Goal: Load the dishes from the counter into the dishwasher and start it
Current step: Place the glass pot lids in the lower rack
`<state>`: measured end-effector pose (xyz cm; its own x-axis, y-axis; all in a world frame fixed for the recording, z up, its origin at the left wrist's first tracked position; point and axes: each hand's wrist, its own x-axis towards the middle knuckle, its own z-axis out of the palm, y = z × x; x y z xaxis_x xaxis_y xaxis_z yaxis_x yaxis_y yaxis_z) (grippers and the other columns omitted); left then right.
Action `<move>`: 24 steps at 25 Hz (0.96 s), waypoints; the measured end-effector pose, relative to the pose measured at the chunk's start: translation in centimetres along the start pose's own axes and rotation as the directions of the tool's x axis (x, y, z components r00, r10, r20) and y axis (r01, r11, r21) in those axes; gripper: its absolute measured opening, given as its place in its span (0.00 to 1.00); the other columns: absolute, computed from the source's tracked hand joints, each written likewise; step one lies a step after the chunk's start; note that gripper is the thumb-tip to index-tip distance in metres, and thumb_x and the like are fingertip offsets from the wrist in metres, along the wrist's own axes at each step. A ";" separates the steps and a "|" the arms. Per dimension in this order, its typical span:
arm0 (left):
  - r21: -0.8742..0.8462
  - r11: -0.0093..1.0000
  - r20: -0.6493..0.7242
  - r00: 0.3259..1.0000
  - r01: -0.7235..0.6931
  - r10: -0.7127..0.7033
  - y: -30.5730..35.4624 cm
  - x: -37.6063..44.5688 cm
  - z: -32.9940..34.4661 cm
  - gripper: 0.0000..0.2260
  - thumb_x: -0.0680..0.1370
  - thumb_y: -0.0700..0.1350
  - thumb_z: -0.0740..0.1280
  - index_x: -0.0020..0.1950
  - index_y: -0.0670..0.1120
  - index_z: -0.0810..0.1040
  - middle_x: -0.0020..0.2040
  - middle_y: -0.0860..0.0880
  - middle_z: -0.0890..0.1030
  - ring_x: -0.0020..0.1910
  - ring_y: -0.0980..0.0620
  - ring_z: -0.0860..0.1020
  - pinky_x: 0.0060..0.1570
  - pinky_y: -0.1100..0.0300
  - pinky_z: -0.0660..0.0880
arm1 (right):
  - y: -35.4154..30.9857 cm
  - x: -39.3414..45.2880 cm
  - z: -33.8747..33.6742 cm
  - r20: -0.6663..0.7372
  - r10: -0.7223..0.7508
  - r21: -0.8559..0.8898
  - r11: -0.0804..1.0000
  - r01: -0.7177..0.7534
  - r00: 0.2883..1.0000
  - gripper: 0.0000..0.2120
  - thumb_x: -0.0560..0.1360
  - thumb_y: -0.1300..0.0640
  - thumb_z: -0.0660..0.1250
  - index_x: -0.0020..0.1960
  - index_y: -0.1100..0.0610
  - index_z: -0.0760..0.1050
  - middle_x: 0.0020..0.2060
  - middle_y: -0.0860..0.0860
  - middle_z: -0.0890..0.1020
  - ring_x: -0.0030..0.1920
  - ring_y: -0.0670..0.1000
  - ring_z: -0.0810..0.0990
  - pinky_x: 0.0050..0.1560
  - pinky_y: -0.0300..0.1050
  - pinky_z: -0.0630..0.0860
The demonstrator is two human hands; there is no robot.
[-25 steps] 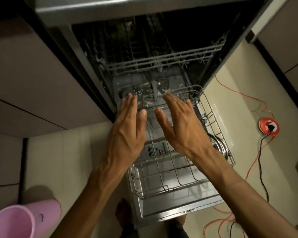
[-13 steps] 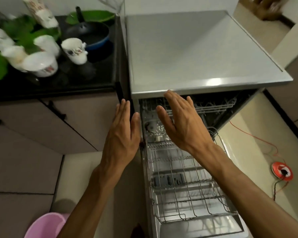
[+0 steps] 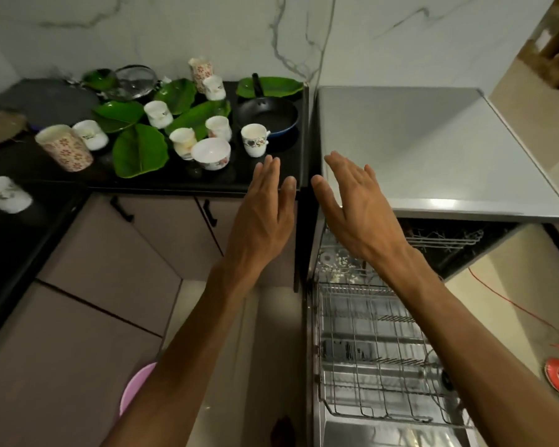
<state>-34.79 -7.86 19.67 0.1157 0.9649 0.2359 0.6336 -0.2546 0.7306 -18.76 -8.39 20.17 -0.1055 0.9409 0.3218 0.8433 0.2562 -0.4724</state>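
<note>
- the dishwasher [image 3: 433, 150] stands open, its lower rack [image 3: 378, 350] pulled out over the door and bare as far as the view shows; a metal piece at the rack's right edge is too blurred to name.
- nothing from the counter [image 3: 175, 179] looks loaded yet, so the task seems barely begun: all the loading and the start are left.
- on the counter, left of the dishwasher, wait the dishes: a black frying pan [image 3: 267, 116] nearest the dishwasher, a patterned cup [image 3: 254, 140] in front of the pan, and a white bowl [image 3: 211, 153] left of that cup.
- further left of the dishwasher lie green leaf-shaped plates [image 3: 139, 150], more cups, a tall floral tumbler [image 3: 65, 148] and a glass lid [image 3: 133, 82].
- the left hand [image 3: 262, 214] hovers over the counter's front corner beside the dishwasher, fingers straight and together, holding nothing.
- the right hand [image 3: 359, 214] hovers over the dishwasher's front left corner, fingers straight, slightly spread, also empty.
- the patterned cup and the white bowl lie just beyond the left fingertips [image 3: 270, 162], near but apart from them; i judge they are the easiest first pick.
</note>
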 end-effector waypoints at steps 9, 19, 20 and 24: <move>-0.001 0.997 -0.130 0.989 0.071 -0.070 1.5 -2.9 -5.0 0.24 0.85 0.51 0.52 0.79 0.42 0.56 0.79 0.45 0.57 0.78 0.52 0.51 0.75 0.59 0.53 | -5.1 0.0 -1.4 0.034 -0.131 0.052 0.990 0.129 0.991 0.26 0.83 0.44 0.52 0.76 0.58 0.61 0.74 0.56 0.67 0.75 0.52 0.63 0.77 0.55 0.52; -0.012 0.991 -0.236 0.963 0.130 -0.129 -2.2 -3.8 -9.5 0.24 0.84 0.51 0.52 0.78 0.42 0.57 0.79 0.45 0.59 0.78 0.51 0.51 0.75 0.52 0.58 | -11.1 2.9 2.1 0.058 -0.294 0.138 0.949 0.284 0.954 0.23 0.83 0.45 0.51 0.72 0.57 0.64 0.70 0.55 0.72 0.72 0.53 0.67 0.75 0.52 0.51; -0.010 0.992 -0.242 0.962 0.127 -0.126 -2.8 -3.5 -10.1 0.24 0.84 0.51 0.52 0.78 0.42 0.57 0.79 0.45 0.58 0.78 0.51 0.51 0.75 0.54 0.57 | -11.7 3.5 2.6 0.058 -0.304 0.144 0.945 0.293 0.951 0.22 0.83 0.45 0.51 0.71 0.57 0.65 0.69 0.54 0.73 0.71 0.53 0.68 0.75 0.54 0.52; -0.017 0.990 -0.245 0.959 0.141 -0.141 -6.9 -1.0 -13.6 0.24 0.85 0.51 0.52 0.79 0.44 0.56 0.79 0.46 0.57 0.79 0.52 0.50 0.75 0.55 0.55 | -14.9 7.1 6.1 0.045 -0.306 0.163 0.941 0.296 0.951 0.22 0.82 0.45 0.51 0.71 0.56 0.66 0.69 0.53 0.73 0.70 0.52 0.68 0.74 0.61 0.58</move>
<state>-49.73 -8.00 23.12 -0.1661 0.9455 0.2802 0.6308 -0.1165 0.7671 -35.29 -4.19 24.52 -0.3823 0.8261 0.4139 0.6767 0.5553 -0.4835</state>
